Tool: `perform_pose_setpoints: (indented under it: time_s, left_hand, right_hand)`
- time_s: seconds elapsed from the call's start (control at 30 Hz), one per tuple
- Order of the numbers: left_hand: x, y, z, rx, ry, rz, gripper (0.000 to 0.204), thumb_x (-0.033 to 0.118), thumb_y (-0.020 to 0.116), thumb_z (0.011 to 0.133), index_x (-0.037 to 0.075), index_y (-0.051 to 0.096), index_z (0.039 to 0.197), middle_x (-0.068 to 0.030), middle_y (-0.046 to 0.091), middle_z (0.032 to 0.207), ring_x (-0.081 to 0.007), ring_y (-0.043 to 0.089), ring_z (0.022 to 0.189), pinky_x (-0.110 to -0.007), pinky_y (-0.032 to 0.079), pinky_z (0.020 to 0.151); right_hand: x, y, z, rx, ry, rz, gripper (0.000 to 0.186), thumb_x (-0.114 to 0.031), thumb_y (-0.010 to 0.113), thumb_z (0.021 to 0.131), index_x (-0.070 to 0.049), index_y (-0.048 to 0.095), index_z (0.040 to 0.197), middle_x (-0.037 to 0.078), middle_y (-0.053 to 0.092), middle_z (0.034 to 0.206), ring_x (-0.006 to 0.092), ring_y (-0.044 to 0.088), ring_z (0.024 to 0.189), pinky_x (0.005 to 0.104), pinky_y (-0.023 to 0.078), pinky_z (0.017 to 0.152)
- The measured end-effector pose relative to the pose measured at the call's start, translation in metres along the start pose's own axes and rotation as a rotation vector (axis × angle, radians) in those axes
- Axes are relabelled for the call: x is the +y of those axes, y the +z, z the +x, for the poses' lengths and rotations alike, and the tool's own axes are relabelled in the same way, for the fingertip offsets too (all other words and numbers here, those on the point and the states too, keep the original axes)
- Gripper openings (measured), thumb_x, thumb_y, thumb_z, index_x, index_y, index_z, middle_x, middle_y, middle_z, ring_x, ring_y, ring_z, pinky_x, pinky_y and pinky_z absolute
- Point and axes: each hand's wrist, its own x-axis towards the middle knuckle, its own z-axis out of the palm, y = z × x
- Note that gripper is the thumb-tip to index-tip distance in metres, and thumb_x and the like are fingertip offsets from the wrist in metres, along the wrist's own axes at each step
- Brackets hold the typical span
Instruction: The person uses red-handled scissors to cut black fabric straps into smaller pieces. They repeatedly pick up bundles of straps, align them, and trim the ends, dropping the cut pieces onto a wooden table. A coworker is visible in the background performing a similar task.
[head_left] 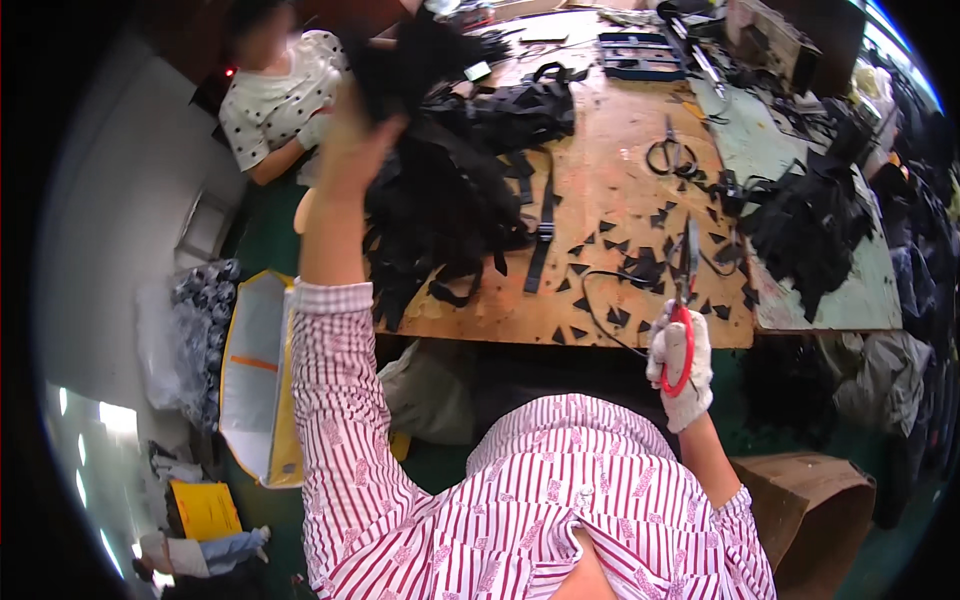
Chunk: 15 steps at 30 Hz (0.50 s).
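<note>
My left hand (350, 140), bare and smeared by motion, is raised at the upper left against dark black fabric (390, 70); whether its fingers grip that fabric I cannot tell. Below it a large heap of black fabric pieces and straps (435, 210) covers the left of the brown table (595, 140). My right hand (680, 365), in a white knit glove, holds red-handled scissors (688, 260) upright at the table's front edge, blades pointing away from me. Small black triangular offcuts (620, 245) lie scattered beside the blades, along with a black strap (540, 230).
A co-worker (275, 110) in a dotted top is at the upper left. Black scissors (670, 155), a blue tool tray (640, 57) and another black pile (805, 225) lie on the tables. An open cardboard box (800, 510) stands lower right, a yellow-rimmed container (260, 390) at left.
</note>
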Motion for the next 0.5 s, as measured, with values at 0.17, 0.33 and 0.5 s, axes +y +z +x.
perform_pose_setpoints:
  time_s: [0.17, 0.33, 0.5]
  left_hand:
    - [0.003, -0.005, 0.026, -0.159, -0.361, -0.773, 0.022, 0.022, 0.054, 0.090, 0.002, 0.054, 0.100, -0.0009, 0.053, 0.084, -0.0122, 0.049, 0.084, -0.026, 0.040, 0.079]
    - [0.033, 0.070, 0.006, -0.164, -0.364, -1.040, 0.017, 0.009, 0.046, 0.092, 0.002, 0.059, 0.101, -0.0079, 0.058, 0.095, -0.0163, 0.058, 0.087, -0.031, 0.045, 0.084]
    - [0.079, 0.058, 0.026, -0.095, -0.245, -1.022, 0.012, 0.011, 0.048, 0.092, 0.002, 0.055, 0.096, -0.0067, 0.056, 0.086, -0.0146, 0.055, 0.081, -0.030, 0.045, 0.079]
  right_hand:
    - [-0.011, 0.001, -0.010, 0.028, -0.057, 0.146, 0.022, -0.019, 0.056, 0.090, -0.010, 0.044, 0.106, 0.000, 0.051, 0.072, 0.0086, 0.051, 0.051, 0.0218, 0.044, 0.039]
    - [-0.019, -0.016, 0.001, 0.140, -0.174, 0.227, 0.027, -0.020, 0.059, 0.088, -0.007, 0.042, 0.104, 0.001, 0.048, 0.069, 0.0079, 0.047, 0.045, 0.0196, 0.040, 0.037]
    - [-0.029, -0.028, -0.008, 0.141, -0.237, 0.380, 0.027, -0.024, 0.060, 0.086, -0.010, 0.045, 0.103, 0.000, 0.049, 0.067, 0.0086, 0.047, 0.041, 0.0203, 0.041, 0.036]
